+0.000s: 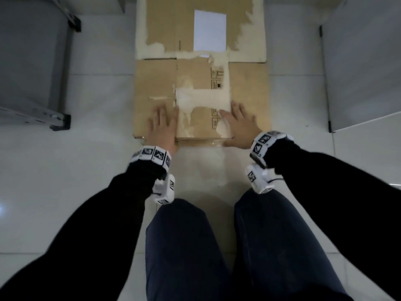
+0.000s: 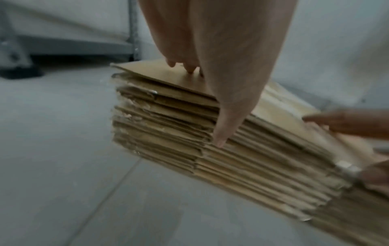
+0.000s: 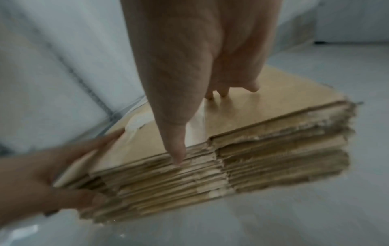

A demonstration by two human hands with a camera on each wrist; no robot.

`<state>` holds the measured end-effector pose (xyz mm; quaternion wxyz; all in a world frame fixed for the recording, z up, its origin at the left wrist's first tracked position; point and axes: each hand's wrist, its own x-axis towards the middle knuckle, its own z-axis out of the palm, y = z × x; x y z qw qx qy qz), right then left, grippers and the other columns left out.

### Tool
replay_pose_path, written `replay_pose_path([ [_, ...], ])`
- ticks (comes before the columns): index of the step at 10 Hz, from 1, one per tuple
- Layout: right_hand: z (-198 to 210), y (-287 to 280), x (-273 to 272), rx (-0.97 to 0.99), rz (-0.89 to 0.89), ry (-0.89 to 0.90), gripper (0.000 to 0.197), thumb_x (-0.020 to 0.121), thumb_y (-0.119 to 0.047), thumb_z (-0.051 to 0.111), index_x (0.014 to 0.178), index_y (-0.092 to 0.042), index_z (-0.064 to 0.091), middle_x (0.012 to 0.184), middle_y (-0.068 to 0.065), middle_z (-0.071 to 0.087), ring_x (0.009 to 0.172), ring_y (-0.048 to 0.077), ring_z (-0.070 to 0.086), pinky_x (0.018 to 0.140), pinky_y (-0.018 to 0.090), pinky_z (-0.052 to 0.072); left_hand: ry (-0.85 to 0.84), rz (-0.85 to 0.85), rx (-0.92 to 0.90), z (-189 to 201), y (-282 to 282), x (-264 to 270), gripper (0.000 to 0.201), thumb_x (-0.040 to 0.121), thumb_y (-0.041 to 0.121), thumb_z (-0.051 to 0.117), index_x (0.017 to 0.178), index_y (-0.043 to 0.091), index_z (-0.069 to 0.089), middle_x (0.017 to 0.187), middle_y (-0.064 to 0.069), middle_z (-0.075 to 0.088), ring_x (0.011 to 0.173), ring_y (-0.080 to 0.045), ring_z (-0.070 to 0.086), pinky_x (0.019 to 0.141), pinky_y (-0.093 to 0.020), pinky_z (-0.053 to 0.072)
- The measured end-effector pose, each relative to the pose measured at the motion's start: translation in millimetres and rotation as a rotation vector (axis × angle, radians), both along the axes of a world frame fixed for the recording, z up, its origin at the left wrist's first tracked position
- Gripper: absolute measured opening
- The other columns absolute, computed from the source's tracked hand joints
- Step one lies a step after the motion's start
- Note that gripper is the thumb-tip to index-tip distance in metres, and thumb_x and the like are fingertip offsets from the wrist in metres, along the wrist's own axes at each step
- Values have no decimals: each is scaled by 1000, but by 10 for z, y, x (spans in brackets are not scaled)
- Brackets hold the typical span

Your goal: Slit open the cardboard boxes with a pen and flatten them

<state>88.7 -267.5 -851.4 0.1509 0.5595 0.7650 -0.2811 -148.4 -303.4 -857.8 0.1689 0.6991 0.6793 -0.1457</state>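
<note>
A grey metal shelf frame stands far left. The left hand lies flat, fingers straight, on the brown stack of flattened cardboard boxes on the pale tiled floor. The right hand matches it, thumbs against the near edge, probably squaring and pressing the pile.
</note>
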Motion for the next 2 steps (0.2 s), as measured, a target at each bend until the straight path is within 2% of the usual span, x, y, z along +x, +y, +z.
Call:
replay_pose_path([
  [1, 52, -189, 58, -15, -185, 170, 76, 86, -33, 64, 145, -9, 25, 156, 17, 9, 144, 33, 6, 115, 51, 19, -174, 63, -46, 188, -172, 97, 78, 89, 27, 57, 152, 19, 12, 160, -15, -2, 147, -31, 0, 118, -48, 8],
  [2, 45, -467, 150, -29, -341, 312, 59, 87, -26, 62, 139, -7, 40, 146, 15, 34, 137, 32, 32, 111, 38, 29, -359, 147, -61, 311, -454, 147, 57, 94, 27, 54, 146, 18, 35, 158, -10, 16, 145, -26, 16, 117, -41, 19],
])
